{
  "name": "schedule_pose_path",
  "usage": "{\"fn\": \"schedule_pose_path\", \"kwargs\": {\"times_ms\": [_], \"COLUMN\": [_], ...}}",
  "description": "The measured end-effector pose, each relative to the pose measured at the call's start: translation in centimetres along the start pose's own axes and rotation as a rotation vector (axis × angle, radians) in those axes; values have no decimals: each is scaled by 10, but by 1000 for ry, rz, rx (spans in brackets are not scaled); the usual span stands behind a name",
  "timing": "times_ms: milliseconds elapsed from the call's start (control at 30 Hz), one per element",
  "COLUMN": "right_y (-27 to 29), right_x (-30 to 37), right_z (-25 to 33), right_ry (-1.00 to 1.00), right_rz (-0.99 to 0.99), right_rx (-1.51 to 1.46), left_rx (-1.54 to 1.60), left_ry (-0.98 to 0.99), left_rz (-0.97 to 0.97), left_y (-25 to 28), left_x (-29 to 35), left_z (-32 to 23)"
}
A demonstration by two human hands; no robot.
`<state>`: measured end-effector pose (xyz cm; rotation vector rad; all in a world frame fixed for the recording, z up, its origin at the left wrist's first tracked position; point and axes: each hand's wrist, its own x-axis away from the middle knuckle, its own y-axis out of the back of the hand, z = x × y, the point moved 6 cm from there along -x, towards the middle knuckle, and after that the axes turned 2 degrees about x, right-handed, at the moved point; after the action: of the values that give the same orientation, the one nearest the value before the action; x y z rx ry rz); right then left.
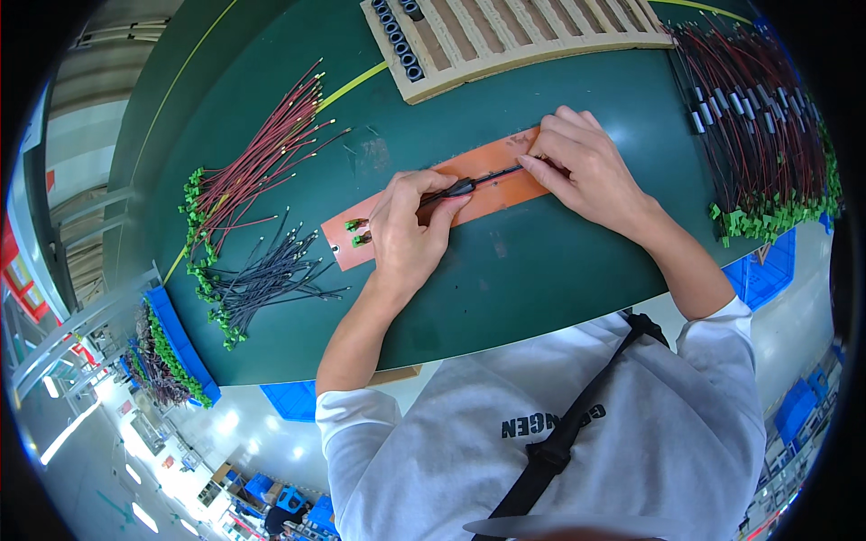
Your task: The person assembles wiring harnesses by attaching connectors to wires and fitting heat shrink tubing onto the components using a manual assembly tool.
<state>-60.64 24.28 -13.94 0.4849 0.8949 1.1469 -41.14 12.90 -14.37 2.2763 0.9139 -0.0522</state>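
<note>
An orange strip board (503, 195) lies slanted on the green table, and a wire harness is stretched along it. Two green connectors (359, 233) show at its left end, beside my left hand (404, 225). That hand is closed on the harness, thumb and fingers at a thick black sleeve-like piece (462, 187). From this piece a black cable section (498, 174) runs right to my right hand (582, 167), whose thumb and fingers pinch it near the board's right end. The wire ends under both hands are hidden.
Left lie red wires (271, 144) and black wires (262, 284) with green connectors. A slotted tray (428, 86) with dark rings (397, 41) stands at the back. Harnesses with grey cylinders (740, 104) are heaped at right. Blue bins (185, 347) sit past the table edge.
</note>
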Motion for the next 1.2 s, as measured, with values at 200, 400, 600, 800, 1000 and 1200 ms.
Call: {"fn": "schedule_pose_path", "kwargs": {"times_ms": [200,400,600,800,1000,1200], "right_y": [-1,-4,-17,-16,-17,-18], "right_x": [2,2,-7,-4,-4,-4], "right_z": [-2,1,20,19,17,17], "right_ry": [-10,-5,18,22,11,22], "right_rz": [-14,-78,-40,-61,-59,-62], "right_rx": [6,10,67,79,51,44], "left_rx": [-70,-86,129,105,216,301], "left_ry": [-300,-254,-17,-34,87,201], "left_rz": [-15,2,-25,164,133,69], "left_y": [8,4,3,21,23,19], "left_x": [-13,-7,-2,0,5,5], "left_z": [-25,-21,0,-2,5,16]}}
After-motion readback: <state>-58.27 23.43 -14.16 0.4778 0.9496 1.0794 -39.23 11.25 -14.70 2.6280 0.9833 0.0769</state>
